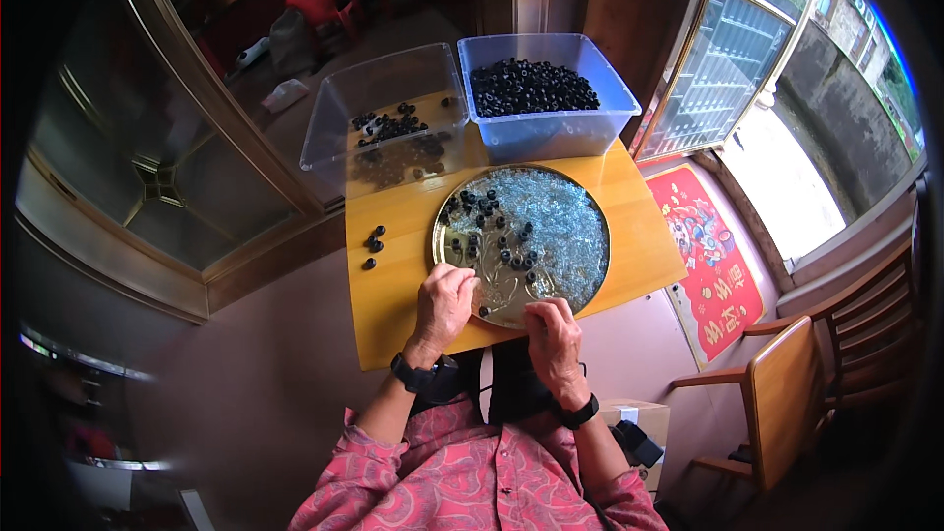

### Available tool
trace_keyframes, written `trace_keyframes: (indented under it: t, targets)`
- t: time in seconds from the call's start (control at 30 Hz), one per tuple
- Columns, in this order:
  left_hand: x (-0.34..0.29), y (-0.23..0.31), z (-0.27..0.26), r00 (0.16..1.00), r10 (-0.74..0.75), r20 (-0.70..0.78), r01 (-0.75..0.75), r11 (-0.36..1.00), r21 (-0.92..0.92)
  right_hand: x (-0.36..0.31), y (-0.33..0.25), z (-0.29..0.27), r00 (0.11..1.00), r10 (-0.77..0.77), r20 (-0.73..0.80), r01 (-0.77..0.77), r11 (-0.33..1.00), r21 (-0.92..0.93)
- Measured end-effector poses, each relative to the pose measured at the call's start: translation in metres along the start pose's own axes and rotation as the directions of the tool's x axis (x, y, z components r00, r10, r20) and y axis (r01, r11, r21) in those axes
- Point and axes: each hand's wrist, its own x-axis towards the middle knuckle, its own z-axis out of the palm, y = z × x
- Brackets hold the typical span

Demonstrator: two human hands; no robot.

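My left hand is closed in a pinch at the near left rim of a round gold-coloured tray. Just off its near edge, my right hand is also pinched; whatever either hand holds is too small to make out. Small clear bluish pieces cover the right and far parts of the tray in a loose heap. Black ring-like pieces lie scattered over its left and middle. Several more black pieces sit on the yellow wooden table, left of the tray.
Beyond the tray, a clear plastic bin holds some black pieces; beside it a second bin holds a large heap of them. A wooden chair stands at right, near a cardboard box and a red mat.
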Motion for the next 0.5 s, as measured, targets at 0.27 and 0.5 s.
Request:
trace_keyframes:
  t: [0.27, 0.5]
  targets:
    - [-0.034, 0.025, 0.007, 0.986, 0.139, 0.098, -0.15, 0.981, 0.126, 0.0, 0.0, 0.003, 0.999, -0.042, -0.013, 0.042, 0.999, -0.016]
    - [-0.036, 0.019, 0.008, 0.992, 0.07, 0.103, -0.082, 0.989, 0.12, 0.002, -0.006, 0.004, 1.0, -0.024, -0.016, 0.023, 0.998, -0.057]
